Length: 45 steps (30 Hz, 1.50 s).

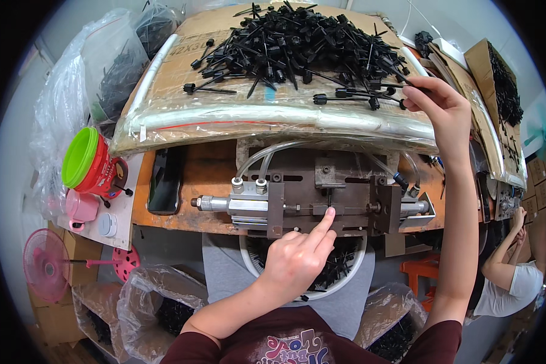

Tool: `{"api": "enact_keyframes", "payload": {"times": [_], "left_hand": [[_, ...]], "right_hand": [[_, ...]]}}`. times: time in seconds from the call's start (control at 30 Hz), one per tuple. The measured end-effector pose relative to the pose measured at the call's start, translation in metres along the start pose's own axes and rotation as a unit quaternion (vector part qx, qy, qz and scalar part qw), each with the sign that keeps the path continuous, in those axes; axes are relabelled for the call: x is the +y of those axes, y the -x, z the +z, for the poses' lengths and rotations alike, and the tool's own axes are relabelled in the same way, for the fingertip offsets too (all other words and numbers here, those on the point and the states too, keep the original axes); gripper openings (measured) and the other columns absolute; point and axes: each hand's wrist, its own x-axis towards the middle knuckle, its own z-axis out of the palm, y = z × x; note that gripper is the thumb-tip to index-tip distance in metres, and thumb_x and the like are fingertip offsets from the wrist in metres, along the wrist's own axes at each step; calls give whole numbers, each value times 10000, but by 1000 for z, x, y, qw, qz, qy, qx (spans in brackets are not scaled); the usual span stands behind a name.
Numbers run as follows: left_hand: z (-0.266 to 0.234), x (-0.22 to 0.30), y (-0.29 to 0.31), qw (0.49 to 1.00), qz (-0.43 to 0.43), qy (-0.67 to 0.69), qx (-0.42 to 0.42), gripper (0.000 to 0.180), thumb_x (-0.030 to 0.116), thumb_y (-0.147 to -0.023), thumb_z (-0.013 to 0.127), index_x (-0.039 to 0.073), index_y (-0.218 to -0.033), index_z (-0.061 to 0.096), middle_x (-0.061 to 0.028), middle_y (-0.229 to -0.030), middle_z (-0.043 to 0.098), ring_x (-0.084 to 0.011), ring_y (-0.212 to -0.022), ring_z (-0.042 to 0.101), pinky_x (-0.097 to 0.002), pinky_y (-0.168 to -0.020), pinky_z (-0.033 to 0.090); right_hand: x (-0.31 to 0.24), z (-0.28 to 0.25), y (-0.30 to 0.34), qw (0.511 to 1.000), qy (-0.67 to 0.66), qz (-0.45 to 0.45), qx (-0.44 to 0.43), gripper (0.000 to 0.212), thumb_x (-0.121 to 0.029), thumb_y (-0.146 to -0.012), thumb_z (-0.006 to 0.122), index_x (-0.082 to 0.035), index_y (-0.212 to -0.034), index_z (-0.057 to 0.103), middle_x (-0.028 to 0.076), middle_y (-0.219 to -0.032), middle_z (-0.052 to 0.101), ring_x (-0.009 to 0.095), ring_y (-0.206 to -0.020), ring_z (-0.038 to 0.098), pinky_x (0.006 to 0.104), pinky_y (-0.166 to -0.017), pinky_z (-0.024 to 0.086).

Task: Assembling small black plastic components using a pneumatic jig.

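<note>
My left hand [294,258] reaches to the middle of a metal clamping fixture [297,218]. Its index finger is stretched out, the tip on a small black piece [330,199] seated in the block; the other fingers are partly curled around nothing visible. Farther up on the right, my right hand [443,112] pinches a black plastic part with a thin stem [403,77] at the edge of a heap of similar black parts [309,45]. The heap lies on a cardboard sheet [224,103] wrapped in clear plastic. Pneumatic cylinders [249,207] flank the fixture, with clear hoses [264,155] attached.
A phone [165,179] lies left of the fixture. A red bucket with green rim [82,159], a pink mug [82,206] and a pink fan [45,264] stand left. Below the fixture is a white tub [249,258] of black parts. At right another person [515,279] works.
</note>
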Motion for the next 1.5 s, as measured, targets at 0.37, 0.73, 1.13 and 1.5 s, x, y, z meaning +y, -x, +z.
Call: {"api": "enact_keyframes", "payload": {"times": [0.37, 0.73, 1.13, 1.5], "left_hand": [[-45, 5, -4, 793, -195, 577, 29, 511, -61, -788, 737, -80, -1267, 561, -175, -1175, 618, -178, -922, 689, -279, -815, 602], [-6, 4, 12, 976, -57, 184, 101, 357, 48, -653, 830, 5, -990, 719, -170, -1195, 637, -213, -918, 665, -285, -745, 560], [12, 4, 3, 998, -20, -36, 45, 291, 131, -673, 794, 53, -941, 713, -92, -1207, 676, -126, -619, 620, -251, -582, 462], [-9, 6, -3, 985, -85, 152, -9, 415, 70, -720, 790, 29, -1118, 681, -112, -1186, 678, -128, -645, 630, -242, -598, 504]], "right_hand": [[-48, 31, 111, 936, -229, 151, -221, 131, 83, -776, 734, 68, -902, 700, 134, -859, 701, 167, -702, 696, 250, -623, 565], [-33, 24, 144, 993, -93, 46, -50, 183, 36, -759, 733, 15, -940, 711, 99, -997, 632, 127, -856, 553, 239, -705, 396], [-42, 21, 168, 993, -69, 91, -18, 172, 46, -804, 689, 49, -976, 686, 85, -841, 677, 133, -726, 590, 227, -665, 452], [-43, 6, 155, 979, 80, -69, -171, 226, -24, -667, 772, -42, -890, 739, 37, -772, 665, 180, -682, 573, 307, -638, 407]]}}
